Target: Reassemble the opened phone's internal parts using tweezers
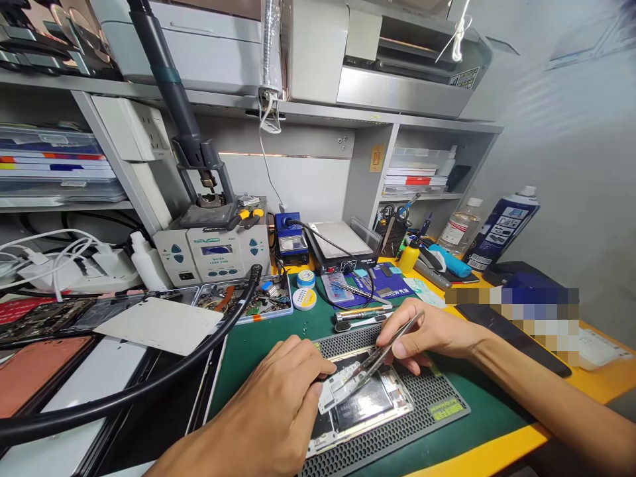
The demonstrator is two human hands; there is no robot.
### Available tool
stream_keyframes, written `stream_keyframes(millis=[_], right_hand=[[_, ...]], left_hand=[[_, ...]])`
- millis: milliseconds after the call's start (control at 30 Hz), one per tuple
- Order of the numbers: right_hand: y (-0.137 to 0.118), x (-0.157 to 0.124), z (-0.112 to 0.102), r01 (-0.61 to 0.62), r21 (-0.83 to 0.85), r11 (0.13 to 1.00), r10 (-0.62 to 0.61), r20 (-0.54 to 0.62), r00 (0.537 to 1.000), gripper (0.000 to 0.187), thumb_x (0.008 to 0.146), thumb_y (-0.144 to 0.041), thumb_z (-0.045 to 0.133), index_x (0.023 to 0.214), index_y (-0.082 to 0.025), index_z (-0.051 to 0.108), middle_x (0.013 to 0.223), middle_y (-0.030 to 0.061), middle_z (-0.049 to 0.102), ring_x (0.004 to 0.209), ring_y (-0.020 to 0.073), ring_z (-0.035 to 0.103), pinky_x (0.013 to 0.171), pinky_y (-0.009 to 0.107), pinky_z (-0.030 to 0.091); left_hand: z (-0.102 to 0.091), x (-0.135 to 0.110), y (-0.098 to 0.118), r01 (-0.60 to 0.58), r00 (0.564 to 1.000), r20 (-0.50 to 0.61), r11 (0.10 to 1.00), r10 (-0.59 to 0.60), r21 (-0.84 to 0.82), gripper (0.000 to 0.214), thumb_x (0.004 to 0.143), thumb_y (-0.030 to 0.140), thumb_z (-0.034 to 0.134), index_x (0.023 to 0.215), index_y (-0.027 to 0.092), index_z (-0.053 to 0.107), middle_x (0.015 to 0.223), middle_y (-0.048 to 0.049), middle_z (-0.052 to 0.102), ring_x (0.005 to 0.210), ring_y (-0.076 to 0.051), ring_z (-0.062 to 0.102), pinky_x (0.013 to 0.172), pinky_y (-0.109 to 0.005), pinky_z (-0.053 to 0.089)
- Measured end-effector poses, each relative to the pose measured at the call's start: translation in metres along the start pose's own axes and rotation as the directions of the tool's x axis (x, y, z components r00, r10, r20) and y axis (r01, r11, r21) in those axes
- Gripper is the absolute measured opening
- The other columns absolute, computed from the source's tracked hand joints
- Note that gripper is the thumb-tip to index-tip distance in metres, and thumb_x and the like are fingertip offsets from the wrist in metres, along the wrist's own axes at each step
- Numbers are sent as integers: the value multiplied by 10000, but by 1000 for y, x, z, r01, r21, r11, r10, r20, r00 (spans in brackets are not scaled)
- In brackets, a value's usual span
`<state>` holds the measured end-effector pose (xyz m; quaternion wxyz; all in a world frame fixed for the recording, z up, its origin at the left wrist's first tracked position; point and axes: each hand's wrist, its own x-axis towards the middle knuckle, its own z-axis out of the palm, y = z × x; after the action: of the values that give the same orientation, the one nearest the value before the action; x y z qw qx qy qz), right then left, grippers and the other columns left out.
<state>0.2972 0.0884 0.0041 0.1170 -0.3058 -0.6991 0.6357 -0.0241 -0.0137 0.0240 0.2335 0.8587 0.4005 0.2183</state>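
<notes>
An opened phone [365, 407] lies face down on a grey ribbed mat [437, 391], its battery and metal shield exposed. My left hand [271, 414] rests on the phone's left edge with fingers curled and pressed down on it. My right hand [427, 331] pinches metal tweezers [380, 358], whose tips point down-left onto the shield near the phone's top.
A thick black hose [149, 387] crosses the left side. Behind stand a hot-air station [213, 252], a blue soldering unit [291, 242], a heating plate [342, 242], a parts tray [248, 301], bottles [460, 228] and a spray can [499, 228]. Spare tweezers [362, 311] lie beyond the mat.
</notes>
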Motion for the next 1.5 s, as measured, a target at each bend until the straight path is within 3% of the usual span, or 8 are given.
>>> stream_keyframes(millis=[733, 1100, 1500], right_hand=[[7, -1, -4, 72, 115, 991, -76, 30, 997, 219, 1024, -332, 681, 1155, -156, 690, 1027, 37, 737, 767, 161, 718, 667, 319, 622], [8, 0, -9, 65, 211, 975, -81, 65, 995, 246, 1033, -364, 664, 1164, -157, 689, 1042, 45, 741, 782, 168, 723, 683, 332, 625], [8, -1, -10, 26, 214, 976, -40, 65, 997, 238, 1028, -350, 673, 1167, -157, 689, 1055, 47, 741, 793, 171, 724, 690, 335, 626]], left_hand=[[7, -1, -5, -28, 999, -16, 1000, 28, -9, 290, 1013, 182, 361, 1161, 213, 609, 1082, -62, 614, 1000, -226, 552, 922, -429, 504], [-1, 0, 2, 9, 999, 38, 1000, -9, -8, 293, 1007, 153, 367, 1162, 202, 611, 1092, -64, 611, 1019, -224, 554, 955, -443, 509], [1, 1, -1, -6, 1000, 16, 1000, 6, -5, 335, 1019, 164, 320, 1177, 191, 615, 1077, -72, 609, 1004, -228, 555, 944, -445, 517]])
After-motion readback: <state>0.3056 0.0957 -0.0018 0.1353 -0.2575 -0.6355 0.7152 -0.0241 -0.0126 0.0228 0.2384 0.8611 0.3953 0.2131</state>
